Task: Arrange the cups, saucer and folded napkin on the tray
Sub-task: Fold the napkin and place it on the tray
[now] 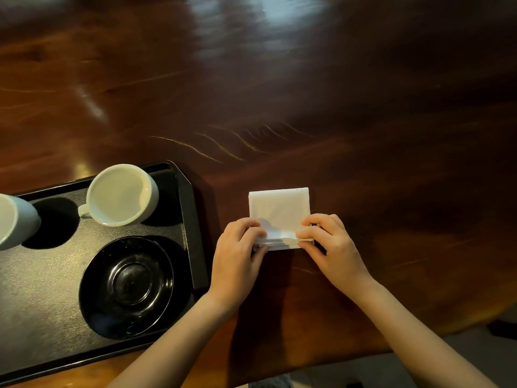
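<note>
A white folded napkin point(279, 211) lies on the dark wooden table just right of the black tray point(187, 219). My left hand point(237, 253) pinches the napkin's near left corner and my right hand point(333, 245) pinches its near right corner; both near corners are hidden under fingers. On the tray stand a white cup point(121, 194) at the far right with its handle to the left, a second white cup point(14, 219) cut off by the left edge, and a black saucer point(127, 287) at the near right.
The wooden table point(279, 107) stretches far and right of the napkin. Its near edge runs diagonally at the lower right, with floor point(419, 368) below. The tray's raised rim stands between the napkin and the saucer.
</note>
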The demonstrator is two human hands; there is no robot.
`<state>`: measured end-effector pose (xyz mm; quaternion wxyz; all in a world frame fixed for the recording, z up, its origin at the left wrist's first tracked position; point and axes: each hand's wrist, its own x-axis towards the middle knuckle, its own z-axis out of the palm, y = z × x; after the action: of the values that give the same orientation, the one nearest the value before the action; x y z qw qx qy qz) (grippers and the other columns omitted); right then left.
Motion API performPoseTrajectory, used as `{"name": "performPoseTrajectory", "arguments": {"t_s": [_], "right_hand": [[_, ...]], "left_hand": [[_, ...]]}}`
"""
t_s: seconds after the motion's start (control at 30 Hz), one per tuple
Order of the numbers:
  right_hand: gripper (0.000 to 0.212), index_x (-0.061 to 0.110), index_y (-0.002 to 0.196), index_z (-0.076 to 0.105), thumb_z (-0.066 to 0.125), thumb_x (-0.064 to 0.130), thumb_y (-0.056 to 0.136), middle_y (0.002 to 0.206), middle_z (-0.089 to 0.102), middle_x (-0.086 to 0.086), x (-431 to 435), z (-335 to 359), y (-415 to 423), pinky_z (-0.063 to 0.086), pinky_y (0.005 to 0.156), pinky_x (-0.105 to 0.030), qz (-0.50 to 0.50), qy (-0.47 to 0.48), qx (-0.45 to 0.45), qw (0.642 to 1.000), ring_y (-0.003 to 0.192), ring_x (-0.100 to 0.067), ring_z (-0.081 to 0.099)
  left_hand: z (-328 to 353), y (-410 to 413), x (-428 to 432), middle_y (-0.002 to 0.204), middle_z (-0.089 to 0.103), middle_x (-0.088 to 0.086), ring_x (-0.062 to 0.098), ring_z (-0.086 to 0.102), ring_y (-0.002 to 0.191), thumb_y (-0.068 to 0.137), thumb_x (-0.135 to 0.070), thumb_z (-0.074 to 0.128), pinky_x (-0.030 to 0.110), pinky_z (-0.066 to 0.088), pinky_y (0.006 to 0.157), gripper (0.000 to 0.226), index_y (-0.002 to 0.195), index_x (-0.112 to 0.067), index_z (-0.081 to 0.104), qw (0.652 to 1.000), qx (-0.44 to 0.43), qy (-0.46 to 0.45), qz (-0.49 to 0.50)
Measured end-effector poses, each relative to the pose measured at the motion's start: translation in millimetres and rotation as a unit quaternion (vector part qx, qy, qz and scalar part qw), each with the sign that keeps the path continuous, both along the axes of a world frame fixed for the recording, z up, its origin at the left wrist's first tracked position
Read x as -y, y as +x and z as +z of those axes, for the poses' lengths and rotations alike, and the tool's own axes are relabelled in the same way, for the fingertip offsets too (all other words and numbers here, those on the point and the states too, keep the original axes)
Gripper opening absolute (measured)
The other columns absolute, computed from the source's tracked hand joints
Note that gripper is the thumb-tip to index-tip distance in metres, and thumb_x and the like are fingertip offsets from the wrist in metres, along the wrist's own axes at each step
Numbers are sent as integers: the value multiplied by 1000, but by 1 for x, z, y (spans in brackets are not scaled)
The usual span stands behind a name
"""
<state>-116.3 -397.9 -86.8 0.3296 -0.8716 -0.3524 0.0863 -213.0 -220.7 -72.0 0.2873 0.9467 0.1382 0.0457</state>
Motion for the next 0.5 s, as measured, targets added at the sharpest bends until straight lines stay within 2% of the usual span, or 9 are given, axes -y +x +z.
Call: {"name": "performPoseTrajectory", "arguments": {"t_s": [0.07, 0.17, 0.5], "right_hand": [[10, 13, 85, 66, 71, 7, 78, 104, 56, 1, -1, 2, 3, 44, 83, -8, -7, 20, -52, 998, 97, -9, 52], [9, 13, 79, 64, 69, 6, 79, 102, 52, 7, -1, 4, 9, 44, 84, -9, 7, 38, -95, 995, 96, -6, 53], [10, 12, 79, 64, 69, 4, 79, 103, 51, 9, 9, 1, 17, 44, 86, -10, 71, 36, -90, 993, 99, -5, 53]], "left_hand": [[-2, 0, 3, 109, 61, 3, 16, 53, 105, 73, -13, 76, 29, 50, 86, 24, 94, -12, 64, 1000, -3, -12, 14], [-3, 1, 5, 108, 59, 3, 16, 51, 104, 72, -9, 76, 27, 49, 84, 24, 92, -12, 63, 999, -4, -20, 28], [-5, -2, 6, 105, 56, 2, 15, 46, 100, 73, -9, 73, 28, 48, 80, 24, 93, -13, 61, 1000, 7, -7, 29]]}}
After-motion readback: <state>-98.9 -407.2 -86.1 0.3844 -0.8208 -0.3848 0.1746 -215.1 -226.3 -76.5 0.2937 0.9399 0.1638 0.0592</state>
